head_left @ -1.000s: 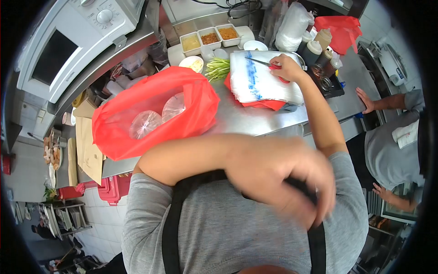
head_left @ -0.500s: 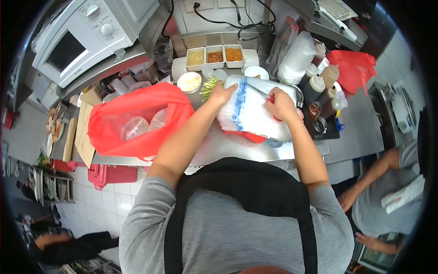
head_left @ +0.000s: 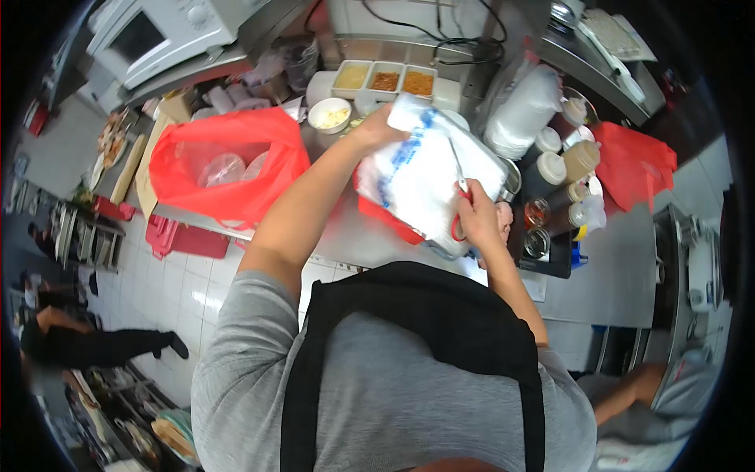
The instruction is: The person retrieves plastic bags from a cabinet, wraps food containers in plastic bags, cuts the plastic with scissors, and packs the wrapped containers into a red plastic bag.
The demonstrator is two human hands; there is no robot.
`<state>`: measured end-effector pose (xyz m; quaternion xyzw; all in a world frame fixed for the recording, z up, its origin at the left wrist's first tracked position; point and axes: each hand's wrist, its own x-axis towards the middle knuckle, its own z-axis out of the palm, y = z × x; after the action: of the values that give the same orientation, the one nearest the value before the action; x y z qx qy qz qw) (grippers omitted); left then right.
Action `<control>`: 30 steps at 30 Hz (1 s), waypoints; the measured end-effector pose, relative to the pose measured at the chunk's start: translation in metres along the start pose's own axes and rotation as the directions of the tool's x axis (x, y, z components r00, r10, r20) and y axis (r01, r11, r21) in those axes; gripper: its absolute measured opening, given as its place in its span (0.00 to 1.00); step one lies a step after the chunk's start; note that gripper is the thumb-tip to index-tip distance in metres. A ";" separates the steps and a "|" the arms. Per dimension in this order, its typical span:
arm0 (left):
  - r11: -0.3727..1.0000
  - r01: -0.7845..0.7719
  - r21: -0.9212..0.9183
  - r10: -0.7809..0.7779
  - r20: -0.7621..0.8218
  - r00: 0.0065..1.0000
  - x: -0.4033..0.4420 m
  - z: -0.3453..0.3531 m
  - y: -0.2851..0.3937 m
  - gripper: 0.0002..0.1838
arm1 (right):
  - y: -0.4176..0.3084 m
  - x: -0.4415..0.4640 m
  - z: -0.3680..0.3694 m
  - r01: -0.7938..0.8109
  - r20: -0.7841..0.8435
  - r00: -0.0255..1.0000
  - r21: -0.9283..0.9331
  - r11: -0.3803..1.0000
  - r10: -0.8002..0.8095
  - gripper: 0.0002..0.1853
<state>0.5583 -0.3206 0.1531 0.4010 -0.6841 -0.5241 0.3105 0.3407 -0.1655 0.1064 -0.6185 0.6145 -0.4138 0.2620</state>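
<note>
A stack of white plastic bags (head_left: 440,185) with blue print lies tilted on the steel counter. Its top left part is pinched in my left hand (head_left: 379,132), whose fingertips are partly covered by plastic. My right hand (head_left: 481,216) is closed around the red handles of a pair of scissors (head_left: 462,187). The scissor blades point away from me, over the bags. Under the stack, a red bag (head_left: 397,223) shows along the near left edge. Beyond my left hand stands a white bowl (head_left: 329,116) with pale chopped food.
At left is a red carrier bag (head_left: 228,161) with wrapped round containers inside. Several sauce bottles (head_left: 550,169) stand in a black tray (head_left: 560,266) at right. White food tubs (head_left: 385,80) line the back, with a microwave (head_left: 145,35) above left. Other people are nearby.
The bag stack has turned and its upper part is lifted by my left hand. My right hand has moved nearer to me with the scissors, which now point more directly away. The view has shifted.
</note>
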 end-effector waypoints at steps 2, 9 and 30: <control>0.999 -0.038 -0.025 0.037 -0.032 0.999 -0.013 0.005 0.010 0.31 | 0.010 0.009 -0.003 -0.090 0.088 0.993 0.066 0.994 0.084 0.14; 0.964 -0.221 0.149 0.262 -0.377 0.888 -0.158 -0.027 0.101 0.21 | -0.028 0.021 -0.060 0.031 -0.032 0.999 0.495 0.868 -0.017 0.14; 0.545 0.423 0.724 0.466 -0.681 0.564 -0.507 0.006 0.154 0.20 | -0.039 0.058 0.045 0.716 0.351 0.698 -0.362 0.597 -0.625 0.24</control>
<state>0.7654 0.1454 0.2977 0.6813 -0.6205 0.1272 0.3669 0.3940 -0.2264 0.1259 -0.8841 0.3888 -0.2588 -0.0161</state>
